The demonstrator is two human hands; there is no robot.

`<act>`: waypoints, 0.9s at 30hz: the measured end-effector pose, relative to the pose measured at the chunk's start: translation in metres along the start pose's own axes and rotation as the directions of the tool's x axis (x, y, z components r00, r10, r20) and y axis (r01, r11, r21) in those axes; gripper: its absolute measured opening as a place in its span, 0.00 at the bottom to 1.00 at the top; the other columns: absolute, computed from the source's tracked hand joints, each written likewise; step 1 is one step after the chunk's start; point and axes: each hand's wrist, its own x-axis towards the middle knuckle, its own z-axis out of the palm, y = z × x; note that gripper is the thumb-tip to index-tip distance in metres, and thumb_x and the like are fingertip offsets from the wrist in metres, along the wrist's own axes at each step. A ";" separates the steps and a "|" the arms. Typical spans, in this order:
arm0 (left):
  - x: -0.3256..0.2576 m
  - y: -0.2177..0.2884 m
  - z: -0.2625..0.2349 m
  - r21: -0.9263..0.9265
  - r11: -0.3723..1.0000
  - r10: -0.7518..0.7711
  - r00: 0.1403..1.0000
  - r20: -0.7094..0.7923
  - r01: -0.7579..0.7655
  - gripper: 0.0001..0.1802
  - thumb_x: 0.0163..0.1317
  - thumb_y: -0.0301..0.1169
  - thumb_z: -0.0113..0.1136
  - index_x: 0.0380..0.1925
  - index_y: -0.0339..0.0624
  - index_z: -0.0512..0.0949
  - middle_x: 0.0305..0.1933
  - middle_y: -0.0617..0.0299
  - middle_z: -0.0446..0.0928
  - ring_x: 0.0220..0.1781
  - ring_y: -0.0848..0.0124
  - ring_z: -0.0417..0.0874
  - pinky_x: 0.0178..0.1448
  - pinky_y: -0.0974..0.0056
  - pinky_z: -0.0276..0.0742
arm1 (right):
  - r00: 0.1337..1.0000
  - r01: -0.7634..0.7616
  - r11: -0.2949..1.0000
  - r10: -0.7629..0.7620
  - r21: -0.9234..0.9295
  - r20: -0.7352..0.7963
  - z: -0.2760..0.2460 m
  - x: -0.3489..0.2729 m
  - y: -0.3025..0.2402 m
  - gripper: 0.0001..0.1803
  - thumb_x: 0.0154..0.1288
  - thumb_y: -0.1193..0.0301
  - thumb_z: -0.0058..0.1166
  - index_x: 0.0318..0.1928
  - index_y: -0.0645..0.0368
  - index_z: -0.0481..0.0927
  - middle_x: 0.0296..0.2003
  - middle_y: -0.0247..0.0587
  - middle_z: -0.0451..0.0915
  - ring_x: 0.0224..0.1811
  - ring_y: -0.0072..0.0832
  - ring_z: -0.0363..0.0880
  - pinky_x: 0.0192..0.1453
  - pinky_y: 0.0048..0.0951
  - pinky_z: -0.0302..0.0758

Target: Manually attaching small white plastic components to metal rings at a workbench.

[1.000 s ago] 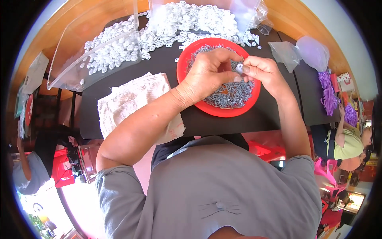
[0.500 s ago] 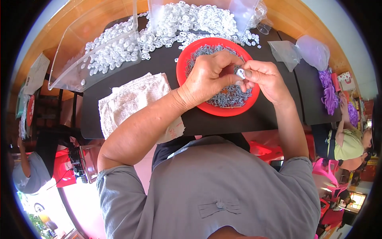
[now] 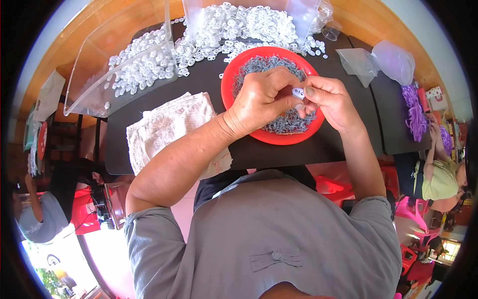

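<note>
Pinching white piece (image 3: 298, 93) in right hand (image 3: 334, 102), left hand (image 3: 261, 97) grip unclear, reddish marks (image 3: 224, 162) on cloth (image 3: 172, 124)

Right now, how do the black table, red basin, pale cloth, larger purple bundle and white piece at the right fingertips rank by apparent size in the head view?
1. Black table
2. Red basin and pale cloth: too alike to rank, both partly covered
3. Larger purple bundle
4. White piece

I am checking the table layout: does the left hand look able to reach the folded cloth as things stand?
Probably yes. The folded cloth lies to the person's left, with much of its top uncovered, though the left hand is engaged beside a small white piece over the red basin.
</note>
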 end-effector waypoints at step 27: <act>0.010 -0.012 -0.013 -0.128 0.981 -0.189 0.878 -0.440 0.147 0.20 0.53 0.27 0.70 0.43 0.32 0.74 0.25 0.59 0.76 0.26 0.71 0.77 0.32 0.63 0.75 | 0.926 0.257 0.930 -0.315 -0.264 -0.207 0.035 0.081 -0.070 0.08 0.66 0.70 0.53 0.34 0.63 0.79 0.20 0.30 0.72 0.24 0.15 0.69 0.29 0.19 0.63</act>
